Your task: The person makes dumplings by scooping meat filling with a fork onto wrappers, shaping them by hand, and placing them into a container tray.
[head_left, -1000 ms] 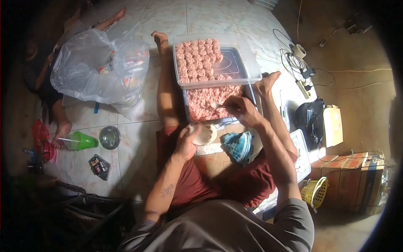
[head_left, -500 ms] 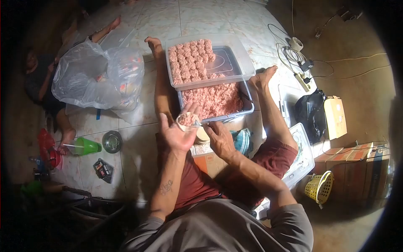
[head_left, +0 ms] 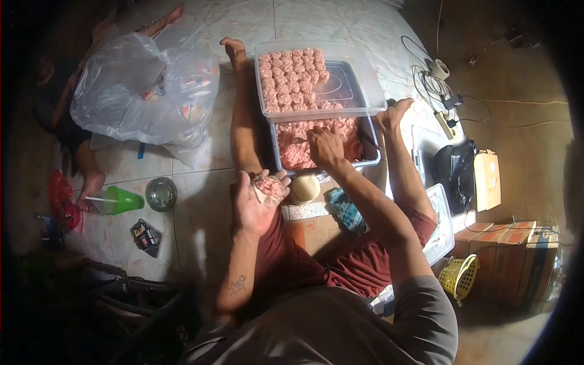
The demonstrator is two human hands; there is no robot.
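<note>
My left hand (head_left: 254, 210) is palm up and cups a round dumpling wrapper with pink minced filling (head_left: 268, 187) heaped on it. Over the lower plastic tub, my right hand (head_left: 326, 146) grips a fork (head_left: 299, 140), its tines pointing left at the pink minced meat (head_left: 295, 158). Part of the fork is hidden by my fingers. A stack of pale round wrappers (head_left: 305, 189) lies just right of my left hand. Resting over the tub's far part is a clear tray (head_left: 365, 79) with rows of filled dumplings (head_left: 291, 79) on its left side.
Left of my leg sits a large clear plastic bag (head_left: 115, 91), with another person's leg beside it. A green cup (head_left: 126, 199) and a glass ashtray (head_left: 161, 194) are on the tiles. To the right are cables (head_left: 433, 73), a black bag (head_left: 453, 167), cartons (head_left: 505, 249) and a yellow basket (head_left: 457, 277).
My right hand has moved away from the wrapper, forward to the meat tub, with the fork. My left hand still holds the wrapper, and the wrapper stack now shows more fully.
</note>
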